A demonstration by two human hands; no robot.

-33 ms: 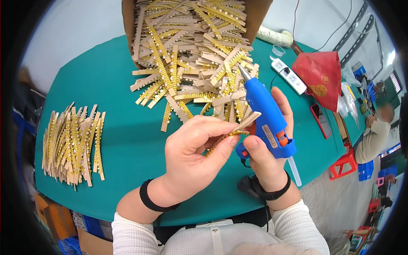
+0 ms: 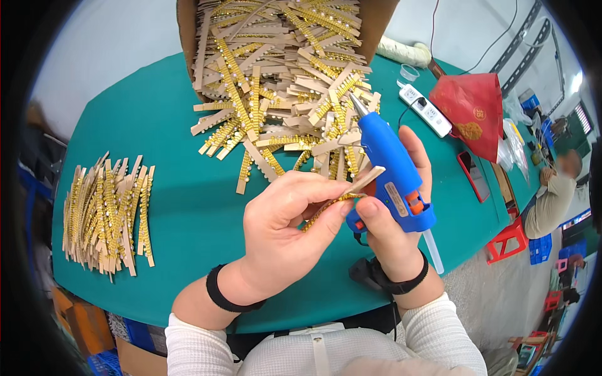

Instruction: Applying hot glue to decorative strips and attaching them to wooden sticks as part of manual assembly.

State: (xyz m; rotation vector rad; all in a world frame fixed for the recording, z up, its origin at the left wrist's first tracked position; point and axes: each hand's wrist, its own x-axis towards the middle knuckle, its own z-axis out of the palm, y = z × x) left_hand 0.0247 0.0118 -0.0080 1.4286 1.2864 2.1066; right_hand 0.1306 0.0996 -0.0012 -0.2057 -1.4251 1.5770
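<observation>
My left hand point(image 2: 285, 219) pinches a beige strip with gold beaded trim point(image 2: 364, 182) between thumb and fingers. One bare beige end sticks out past the fingertips, and a gold end curls away just below it. My right hand point(image 2: 392, 232) grips a blue hot glue gun point(image 2: 390, 153), its metal nozzle tilted up toward the far left and a clear glue stick point(image 2: 433, 250) poking from its back. The right thumb tip is close to the strip's end; whether it touches cannot be made out. Beyond both hands lies a large heap of similar strips point(image 2: 251, 94).
The heap spills from a cardboard box point(image 2: 188, 44) onto the green table point(image 2: 194, 207). A neater pile of strips point(image 2: 106, 213) lies at left. At right are a white power strip point(image 2: 426, 111), red bag point(image 2: 471, 109) and red-edged phone point(image 2: 473, 177). A person point(image 2: 549, 207) sits far right.
</observation>
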